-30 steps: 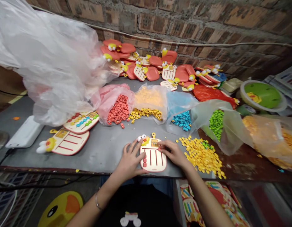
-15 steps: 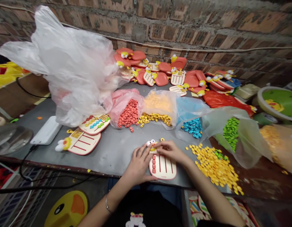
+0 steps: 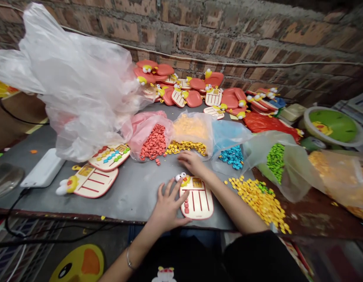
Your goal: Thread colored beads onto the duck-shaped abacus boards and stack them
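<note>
A cream duck-headed toy board with a red rim and dark slots lies on the grey table. Small red beads sit in its leftmost slot. My left hand rests open over the board's left side, fingers spread, their tips touching it. Beyond the duck head, my right hand reaches forward with loosely stretched fingers and nothing visible in them. It is just in front of the yellow beads spilling from a clear bag, and to the right of the red beads in a pink bag.
Blue beads and green beads lie in bags at right, near loose yellow discs. Two more boards and a white power bank are at left. A large plastic bag and piled duck boards stand behind.
My right hand has left the duck head and moved forward toward the yellow and red beads. My left hand stays on the board. The view has shifted slightly right.
</note>
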A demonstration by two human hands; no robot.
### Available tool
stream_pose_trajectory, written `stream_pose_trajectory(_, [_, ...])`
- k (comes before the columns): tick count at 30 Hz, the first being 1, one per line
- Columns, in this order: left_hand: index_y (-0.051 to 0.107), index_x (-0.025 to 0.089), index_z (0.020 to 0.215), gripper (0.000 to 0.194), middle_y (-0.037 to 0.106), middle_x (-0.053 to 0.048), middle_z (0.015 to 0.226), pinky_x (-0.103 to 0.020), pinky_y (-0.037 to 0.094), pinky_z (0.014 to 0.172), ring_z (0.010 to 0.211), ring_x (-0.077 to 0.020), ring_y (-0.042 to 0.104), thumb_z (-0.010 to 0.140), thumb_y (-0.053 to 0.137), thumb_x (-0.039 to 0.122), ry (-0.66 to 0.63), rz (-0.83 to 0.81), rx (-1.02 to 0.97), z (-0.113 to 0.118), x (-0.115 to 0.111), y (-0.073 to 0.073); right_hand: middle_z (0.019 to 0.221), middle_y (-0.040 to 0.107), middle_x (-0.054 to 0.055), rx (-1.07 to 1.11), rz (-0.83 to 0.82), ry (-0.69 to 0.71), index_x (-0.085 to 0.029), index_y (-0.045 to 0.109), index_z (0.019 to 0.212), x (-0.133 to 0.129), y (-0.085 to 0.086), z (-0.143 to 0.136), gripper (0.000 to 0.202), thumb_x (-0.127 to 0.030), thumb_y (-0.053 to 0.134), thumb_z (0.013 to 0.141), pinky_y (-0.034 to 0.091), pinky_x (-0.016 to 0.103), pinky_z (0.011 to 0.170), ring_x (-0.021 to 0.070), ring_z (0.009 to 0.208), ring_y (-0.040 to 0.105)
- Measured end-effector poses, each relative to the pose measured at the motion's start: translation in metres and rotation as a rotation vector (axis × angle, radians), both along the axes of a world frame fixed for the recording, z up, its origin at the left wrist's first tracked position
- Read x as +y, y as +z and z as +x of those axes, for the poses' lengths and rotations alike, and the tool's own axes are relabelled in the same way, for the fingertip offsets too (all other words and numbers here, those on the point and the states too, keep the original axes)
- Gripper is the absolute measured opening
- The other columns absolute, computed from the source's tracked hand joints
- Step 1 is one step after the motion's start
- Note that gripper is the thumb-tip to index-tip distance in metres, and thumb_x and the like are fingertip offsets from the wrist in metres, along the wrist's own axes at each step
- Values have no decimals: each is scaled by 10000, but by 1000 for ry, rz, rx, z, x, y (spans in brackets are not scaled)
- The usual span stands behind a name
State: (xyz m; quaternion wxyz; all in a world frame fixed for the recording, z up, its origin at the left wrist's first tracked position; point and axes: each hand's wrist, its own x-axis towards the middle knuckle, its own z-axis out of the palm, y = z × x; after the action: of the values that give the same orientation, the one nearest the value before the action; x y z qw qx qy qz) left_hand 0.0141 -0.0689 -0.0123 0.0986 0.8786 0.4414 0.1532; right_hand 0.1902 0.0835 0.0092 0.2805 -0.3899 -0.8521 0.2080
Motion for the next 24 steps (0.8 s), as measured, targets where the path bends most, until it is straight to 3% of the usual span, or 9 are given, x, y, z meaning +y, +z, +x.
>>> stream_pose_trajectory(3, [493, 282, 1373, 760, 213, -145, 1586, -624, 146, 1073, 1420, -404, 210, 735, 625, 673, 14, 0, -13, 1, 0, 3, 964, 678, 70, 215, -33, -96, -201, 678, 925, -36, 7, 44, 117, -203, 561, 917, 518, 325, 810, 190, 910, 638])
stream_pose_trajectory(7, [483, 232, 1379, 681, 268, -129, 1570, -588, 121, 1110, 1428, -351, 237, 804, 584, 584, -27, 8, -17, 0, 1, 6, 966, 666, 73, 230, -81, -213, -211, 678, 933, -81, 10, 78, 121, -252, 564, 926, 520, 345, 810, 200, 923, 634])
stream_pose_trajectory(10, [466, 216, 1391, 655, 331, -125, 1543, -577, 98, 1124, 1424, -332, 263, 827, 568, 532, -57, 17, -14, -1, 2, 6, 911, 679, 64, 138, -106, -229, -212, 676, 941, -98, 5, 81, 141, -268, 546, 940, 505, 349, 793, 199, 869, 626])
stream_pose_trajectory(16, [488, 221, 1367, 649, 357, -132, 1526, -590, 91, 1120, 1405, -343, 309, 806, 586, 533, -47, 15, -23, 1, 2, 6, 781, 668, 73, -47, -46, -214, -207, 703, 862, -105, -3, 80, 236, -278, 499, 957, 469, 355, 731, 221, 784, 564])
stream_pose_trajectory(20, [498, 234, 1358, 668, 389, -124, 1510, -577, 119, 1120, 1398, -345, 324, 785, 603, 560, -38, -4, -35, 2, 3, 8, 859, 701, 66, 42, -158, -126, -218, 697, 1034, -115, -2, 86, 192, -259, 535, 940, 488, 336, 745, 206, 803, 610])
stream_pose_trajectory(24, [511, 208, 1335, 651, 364, -124, 1524, -578, 136, 1116, 1411, -344, 297, 789, 604, 550, -33, -21, -43, 1, 3, 10, 932, 723, 69, 168, -213, -245, -219, 665, 1155, -119, -8, 81, 273, -265, 611, 891, 508, 338, 746, 209, 820, 651])
